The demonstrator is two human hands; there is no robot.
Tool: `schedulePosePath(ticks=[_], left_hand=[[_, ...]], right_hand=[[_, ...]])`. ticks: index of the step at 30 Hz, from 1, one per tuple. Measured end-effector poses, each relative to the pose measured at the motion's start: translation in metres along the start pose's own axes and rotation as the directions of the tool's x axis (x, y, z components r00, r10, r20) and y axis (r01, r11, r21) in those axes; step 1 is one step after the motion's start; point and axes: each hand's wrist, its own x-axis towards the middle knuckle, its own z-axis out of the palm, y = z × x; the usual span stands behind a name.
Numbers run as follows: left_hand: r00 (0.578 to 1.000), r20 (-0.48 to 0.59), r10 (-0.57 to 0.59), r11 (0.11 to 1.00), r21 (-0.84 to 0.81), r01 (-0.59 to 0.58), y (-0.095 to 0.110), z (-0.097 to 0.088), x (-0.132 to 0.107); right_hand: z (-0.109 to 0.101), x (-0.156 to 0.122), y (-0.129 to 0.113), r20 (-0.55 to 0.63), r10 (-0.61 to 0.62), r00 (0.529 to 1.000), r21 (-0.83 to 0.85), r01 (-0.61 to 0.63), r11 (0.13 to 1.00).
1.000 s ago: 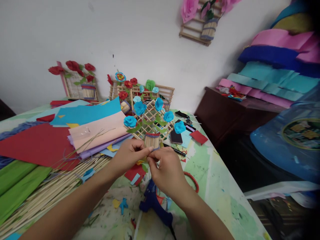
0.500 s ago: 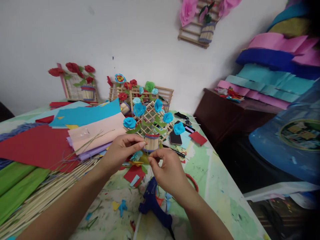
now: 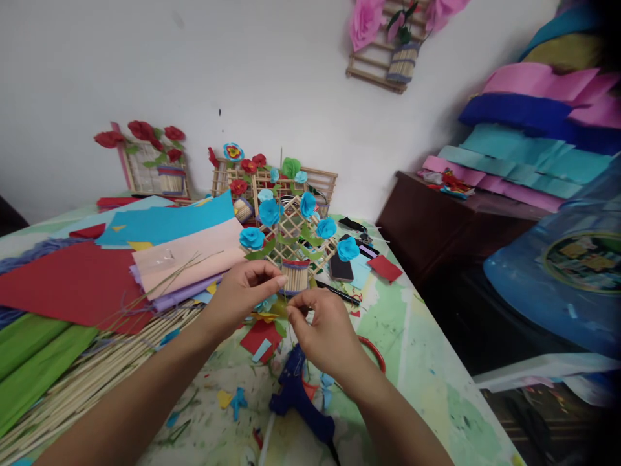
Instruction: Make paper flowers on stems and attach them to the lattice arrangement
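Note:
My left hand and my right hand are close together at mid-table, each closed in a fingertip pinch. Between them runs a thin green stem, roughly upright, its tip reaching up and its lower end below my right fingers. Just behind stands a small diamond lattice of thin sticks with blue paper flowers and green paper leaves. At its foot is a little stick basket with a red and blue rim. A dark blue glue gun lies below my right hand.
Coloured paper sheets and a bundle of thin sticks cover the left side. A phone, a black pen and red paper lie to the right. Framed flower pieces lean on the wall. A blue water jug stands right.
The stem is now more upright, its tip showing above the lattice. My left fingers have shifted slightly to the right; my right hand is almost still.

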Motion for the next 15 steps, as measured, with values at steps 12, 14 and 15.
schedulePosePath(ticks=[12, 14, 15], left_hand=[[0.999, 0.048, -0.005, 0.998, 0.055, 0.002, 0.0031, -0.0012, -0.0024], [0.999, 0.024, -0.022, 0.999, 0.045, 0.021, 0.0026, -0.0026, -0.0018], [1.0, 0.016, -0.023, 0.999, 0.045, 0.023, 0.0024, -0.0031, -0.0015]], right_hand=[[-0.0014, 0.001, -0.0003, -0.034, -0.036, 0.999, 0.007, 0.036, 0.999], [-0.0016, 0.0, -0.0009, -0.043, -0.047, 0.998, 0.004, 0.047, 0.999], [-0.0015, -0.0006, -0.0011, -0.044, -0.051, 0.998, 0.002, 0.051, 0.999]])
